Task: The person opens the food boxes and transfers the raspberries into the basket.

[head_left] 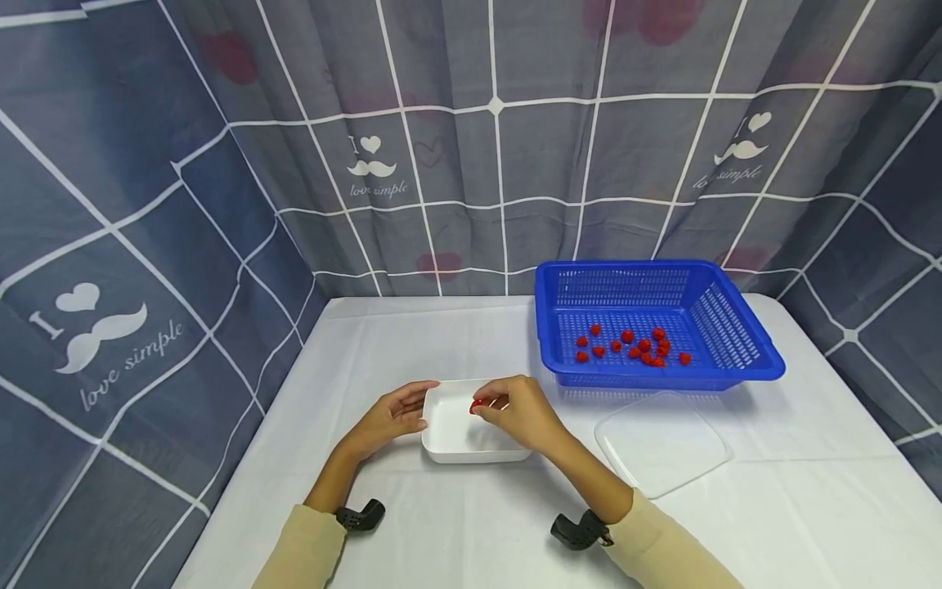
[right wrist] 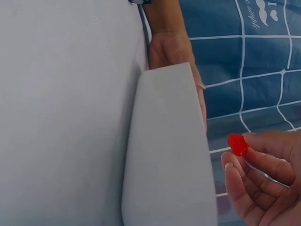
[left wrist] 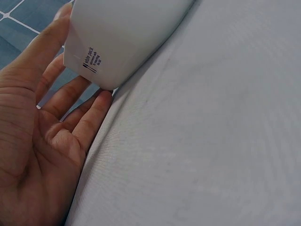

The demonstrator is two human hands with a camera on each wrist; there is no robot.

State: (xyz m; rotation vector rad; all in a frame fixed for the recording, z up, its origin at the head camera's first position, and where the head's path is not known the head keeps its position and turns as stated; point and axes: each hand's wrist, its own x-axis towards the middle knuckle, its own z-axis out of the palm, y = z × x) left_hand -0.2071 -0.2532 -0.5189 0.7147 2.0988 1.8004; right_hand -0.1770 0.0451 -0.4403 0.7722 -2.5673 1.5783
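Note:
A white rectangular box sits on the table, with printed dark lettering on one side. My left hand touches its left end, fingers loosely extended against the wall and corner; in the left wrist view the hand lies beside the box. Above the box's inside, my right hand pinches a small red faceted piece between thumb and fingertip. The right wrist view has this red piece just right of the box wall, held above its rim.
A blue slotted basket at the back right holds several small red pieces. In front of it lies a clear flat lid, right of my right forearm. A grey checked curtain hangs behind and beside the white-covered table.

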